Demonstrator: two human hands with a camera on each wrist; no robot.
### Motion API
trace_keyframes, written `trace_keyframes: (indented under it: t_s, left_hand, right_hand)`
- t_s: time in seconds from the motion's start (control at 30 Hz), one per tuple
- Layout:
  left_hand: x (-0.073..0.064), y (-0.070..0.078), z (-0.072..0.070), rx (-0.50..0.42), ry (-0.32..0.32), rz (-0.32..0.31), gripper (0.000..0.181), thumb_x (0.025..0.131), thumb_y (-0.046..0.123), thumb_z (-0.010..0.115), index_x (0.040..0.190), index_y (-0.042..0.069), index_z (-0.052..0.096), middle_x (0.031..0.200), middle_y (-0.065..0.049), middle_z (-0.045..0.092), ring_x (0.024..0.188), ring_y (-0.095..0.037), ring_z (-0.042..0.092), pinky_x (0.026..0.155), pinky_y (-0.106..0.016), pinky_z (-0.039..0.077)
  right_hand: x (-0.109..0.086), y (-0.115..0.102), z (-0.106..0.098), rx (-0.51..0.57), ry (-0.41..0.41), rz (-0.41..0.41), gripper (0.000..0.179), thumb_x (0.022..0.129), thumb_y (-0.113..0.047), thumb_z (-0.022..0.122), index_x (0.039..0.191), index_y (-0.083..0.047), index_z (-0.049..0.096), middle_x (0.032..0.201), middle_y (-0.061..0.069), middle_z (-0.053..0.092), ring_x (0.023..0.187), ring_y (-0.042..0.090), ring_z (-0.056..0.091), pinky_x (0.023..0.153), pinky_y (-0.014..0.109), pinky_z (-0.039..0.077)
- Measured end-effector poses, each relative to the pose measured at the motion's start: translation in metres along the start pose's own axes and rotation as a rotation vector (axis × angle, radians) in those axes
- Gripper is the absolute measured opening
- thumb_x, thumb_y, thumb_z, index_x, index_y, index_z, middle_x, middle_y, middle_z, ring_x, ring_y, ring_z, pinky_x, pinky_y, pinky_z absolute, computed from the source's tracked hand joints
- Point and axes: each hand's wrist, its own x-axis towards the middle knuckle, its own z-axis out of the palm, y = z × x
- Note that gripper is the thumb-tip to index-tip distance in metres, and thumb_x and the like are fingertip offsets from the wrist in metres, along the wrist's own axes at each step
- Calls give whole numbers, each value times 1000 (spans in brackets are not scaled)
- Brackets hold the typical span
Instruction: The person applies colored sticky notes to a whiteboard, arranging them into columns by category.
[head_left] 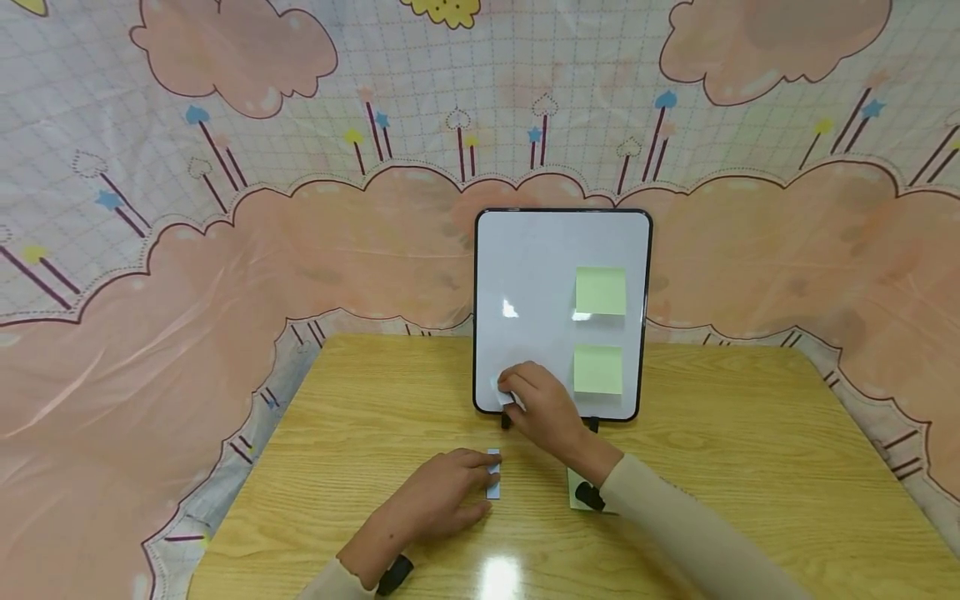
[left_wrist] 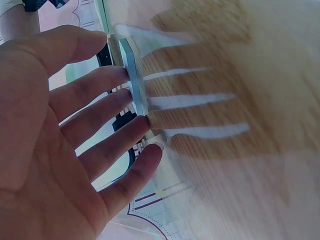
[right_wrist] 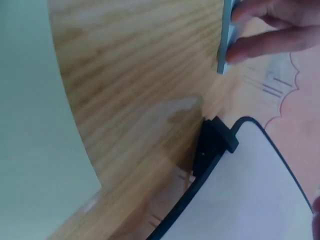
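Note:
My right hand (head_left: 543, 414) is at the lower left of a small whiteboard (head_left: 528, 258), pinching a small white paper slip (head_left: 503, 397) close to its surface. In the right wrist view only a sliver of that hand (right_wrist: 316, 222) shows at the right edge, and the slip is out of sight. My left hand (head_left: 446, 492) rests its fingertips on a narrow, pale pad of paper strips (head_left: 492, 492) lying on the table. Seen from the left wrist, the fingers stretch out towards the edge of this pad (left_wrist: 128, 57), with the thumb apart from it.
Two pale green sticky notes (head_left: 600, 290) are stuck on the whiteboard's right side, one above the other. Black feet (head_left: 594, 425) hold the board upright on the wooden table (head_left: 375, 392). A green note pad (head_left: 577, 502) lies partly under my right wrist. Patterned cloth (head_left: 360, 250) hangs behind.

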Motion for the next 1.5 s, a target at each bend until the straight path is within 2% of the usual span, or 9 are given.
trace_keyframes:
  t_s: [0.3, 0.63, 0.87, 1.13, 1.5]
  left_hand:
    - [1, -2, 1, -12, 2, -4, 38, 103, 31, 70, 137, 14, 73, 155, 2, 58, 142, -19, 55, 112, -41, 50]
    - [2, -2, -1, -26, -15, -7, 39, 104, 33, 69, 138, 14, 73, 156, 3, 57, 142, -19, 54, 112, -42, 49]
    - [2, -2, -1, -17, -20, -12, 39, 104, 33, 69, 139, 15, 72, 156, 4, 56, 143, -19, 53, 112, -42, 49]
    - [1, -1, -4, -14, -20, -6, 39, 105, 32, 68, 139, 14, 72, 156, 3, 57, 143, -19, 53, 113, -41, 49]
    - [0, 0, -3, -26, -26, -12, 39, 105, 32, 67, 140, 14, 71, 157, 3, 56, 143, -20, 53, 114, -41, 48]
  right_hand:
    - [10, 8, -2, -65, 72, -47, 33, 75, 12, 88, 99, -1, 69, 110, 11, 70, 100, 27, 68, 88, 35, 59]
    - [25, 16, -5, -147, 175, -87, 30, 76, 15, 83, 97, 2, 68, 108, 13, 70, 93, 28, 69, 78, 34, 59]
    - [34, 19, -10, -191, 207, -57, 27, 77, 16, 81, 95, 3, 67, 109, 14, 71, 94, 29, 70, 78, 37, 60]
    - [45, 24, -16, -222, 223, -19, 17, 85, 14, 76, 96, 4, 68, 109, 16, 72, 97, 32, 71, 85, 40, 61]
    - [59, 36, -23, -283, 258, -28, 12, 89, 12, 75, 96, 5, 68, 106, 16, 72, 96, 33, 72, 85, 40, 62]
